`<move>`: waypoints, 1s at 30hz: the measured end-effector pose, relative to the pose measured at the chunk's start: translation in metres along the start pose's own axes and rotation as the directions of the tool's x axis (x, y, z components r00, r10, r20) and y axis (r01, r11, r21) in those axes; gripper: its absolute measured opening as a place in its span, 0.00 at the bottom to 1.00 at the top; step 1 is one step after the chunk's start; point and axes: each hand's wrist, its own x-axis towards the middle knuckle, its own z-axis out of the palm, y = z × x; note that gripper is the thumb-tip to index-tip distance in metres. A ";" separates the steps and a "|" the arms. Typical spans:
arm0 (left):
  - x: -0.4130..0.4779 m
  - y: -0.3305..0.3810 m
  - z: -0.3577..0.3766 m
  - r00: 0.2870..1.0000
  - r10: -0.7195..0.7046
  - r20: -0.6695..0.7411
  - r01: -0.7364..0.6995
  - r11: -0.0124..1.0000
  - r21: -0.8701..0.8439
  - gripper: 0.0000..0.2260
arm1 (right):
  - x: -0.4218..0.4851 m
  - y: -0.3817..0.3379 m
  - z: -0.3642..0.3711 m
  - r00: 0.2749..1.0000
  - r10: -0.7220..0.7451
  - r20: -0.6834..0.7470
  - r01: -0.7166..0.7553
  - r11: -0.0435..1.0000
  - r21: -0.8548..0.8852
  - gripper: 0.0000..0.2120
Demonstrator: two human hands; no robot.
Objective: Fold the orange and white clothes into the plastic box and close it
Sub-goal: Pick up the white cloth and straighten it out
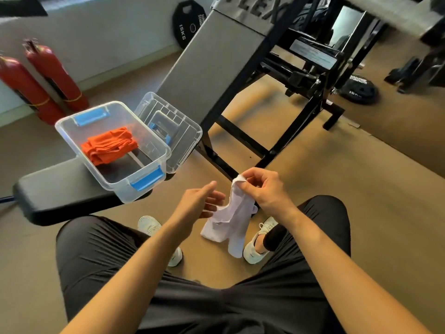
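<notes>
A clear plastic box (pixel 79 150) with blue latches stands open on a black bench pad, left of centre. Folded orange clothes (pixel 109 144) lie inside it. The clear lid (pixel 178 131) rests beside the box on its right, leaning against it. My right hand (pixel 263 186) pinches the top corner of a white garment (pixel 228 222), which hangs down between my knees. My left hand (pixel 202 201) is beside the cloth with fingers straight, its fingertips touching the garment's left edge.
The black bench pad (pixel 60 189) juts in from the left. A grey inclined bench (pixel 212 61) on a black frame stands behind the box. Two red fire extinguishers (pixel 45 75) lean at the left wall. Weight plates (pixel 190 22) lie further back.
</notes>
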 end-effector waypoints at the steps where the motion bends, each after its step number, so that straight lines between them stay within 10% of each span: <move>1: -0.001 0.001 0.008 0.999 -0.032 0.041 0.033 0.999 -0.017 0.23 | -0.003 0.002 0.001 1.000 -0.001 0.002 0.001 1.000 -0.011 0.06; 9: -0.004 0.012 0.028 0.998 0.054 0.042 -0.042 0.969 -0.242 0.08 | -0.033 0.028 0.009 0.999 0.015 0.030 -0.014 0.999 -0.030 0.11; 18: -0.004 -0.003 0.016 0.999 -0.031 0.032 0.029 0.996 0.079 0.14 | -0.050 0.040 0.030 0.998 0.019 -0.054 -0.014 0.995 0.094 0.13; 30: -0.009 0.002 0.012 0.992 0.122 0.039 -0.108 0.960 -0.260 0.08 | -0.057 0.058 0.031 0.985 0.019 0.171 -0.008 0.998 -0.064 0.12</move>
